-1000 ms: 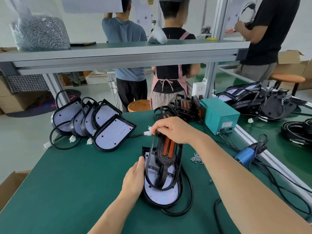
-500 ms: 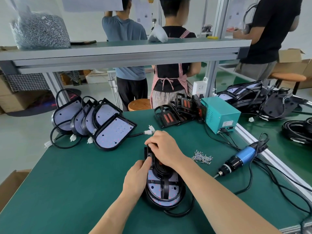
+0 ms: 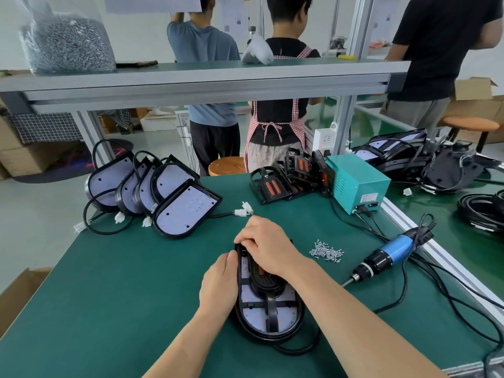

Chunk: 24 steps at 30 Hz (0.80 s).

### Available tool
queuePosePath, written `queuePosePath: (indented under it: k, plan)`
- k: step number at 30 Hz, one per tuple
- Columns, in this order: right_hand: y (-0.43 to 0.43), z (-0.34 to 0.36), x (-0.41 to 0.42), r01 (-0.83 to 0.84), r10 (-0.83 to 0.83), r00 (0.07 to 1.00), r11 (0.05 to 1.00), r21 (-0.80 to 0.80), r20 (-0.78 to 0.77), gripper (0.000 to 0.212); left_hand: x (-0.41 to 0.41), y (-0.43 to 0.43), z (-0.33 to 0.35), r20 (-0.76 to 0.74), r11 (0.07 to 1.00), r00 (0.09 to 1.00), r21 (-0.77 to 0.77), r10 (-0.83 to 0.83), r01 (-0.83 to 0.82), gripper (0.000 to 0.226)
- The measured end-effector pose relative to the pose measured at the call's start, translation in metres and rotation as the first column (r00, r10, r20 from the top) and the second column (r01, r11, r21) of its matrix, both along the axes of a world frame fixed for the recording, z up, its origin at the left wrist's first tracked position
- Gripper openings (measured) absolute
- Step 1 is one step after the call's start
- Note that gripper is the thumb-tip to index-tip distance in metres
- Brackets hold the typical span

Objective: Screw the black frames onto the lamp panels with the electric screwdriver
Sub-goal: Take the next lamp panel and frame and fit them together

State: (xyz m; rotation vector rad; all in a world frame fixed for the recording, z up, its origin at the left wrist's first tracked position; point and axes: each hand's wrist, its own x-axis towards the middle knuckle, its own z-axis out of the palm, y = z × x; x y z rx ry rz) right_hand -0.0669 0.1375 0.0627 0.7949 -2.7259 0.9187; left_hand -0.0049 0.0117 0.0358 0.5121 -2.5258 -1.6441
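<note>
Head view: I see my right hand (image 3: 268, 249) arched palm-down over the far end of the black frame (image 3: 270, 285), fingers curled onto its rim. The frame sits on the lamp panel (image 3: 268, 320). My left hand (image 3: 219, 285) cups that panel's left edge. The electric screwdriver (image 3: 390, 255) lies to the panel's right.

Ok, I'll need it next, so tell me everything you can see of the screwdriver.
The screwdriver lies on its side on the green mat, right of the loose screws, with nobody holding it. Its body looks like blue plastic, with a black front section, a silver collar and a thin metal bit pointing toward the near left. A black cable leaves its rear end.
</note>
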Motion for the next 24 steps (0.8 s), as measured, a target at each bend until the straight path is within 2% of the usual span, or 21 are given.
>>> queuePosePath:
  k: [3, 5, 7, 10, 14, 18, 24]
  plan:
    - [0.002, -0.011, 0.005, 0.063, -0.065, 0.990, 0.998, -0.020, -0.128, 0.018, 0.004, -0.001, 0.003, 0.040, 0.998, 0.998, 0.039, -0.047, 0.045, 0.034]
    - [0.003, -0.014, 0.006, 0.134, -0.136, 0.978, 0.991, -0.022, -0.158, 0.018, 0.006, -0.004, 0.004, 0.066, 0.989, 0.987, -0.002, -0.146, 0.146, 0.046]
    - [0.002, -0.016, 0.007, 0.165, -0.168, 0.974, 0.986, -0.032, -0.149, 0.015, 0.007, -0.007, 0.006, 0.062, 0.973, 0.973, 0.073, -0.223, 0.219, 0.053]
    - [0.005, -0.012, 0.008, 0.161, -0.168, 0.983, 0.982, -0.095, -0.072, 0.021, 0.010, -0.009, 0.010, 0.047, 0.947, 0.960, 0.182, -0.276, 0.263, 0.047]
    - [0.021, -0.006, 0.025, 0.168, -0.170, 0.985, 0.974, -0.153, 0.003, 0.031, 0.011, -0.006, 0.008, 0.026, 0.965, 0.972, 0.132, -0.234, 0.229, 0.048]
    - [0.034, -0.029, 0.065, 0.180, -0.181, 0.982, 0.984, 0.013, 0.062, 0.057, 0.013, -0.005, 0.007, 0.034, 0.971, 0.977, 0.126, -0.208, 0.202, 0.052]
    - [0.030, -0.038, 0.068, 0.214, -0.226, 0.971, 0.966, 0.142, 0.072, 0.055, 0.009, -0.004, 0.004, 0.041, 0.970, 0.978, 0.144, -0.203, 0.195, 0.060]
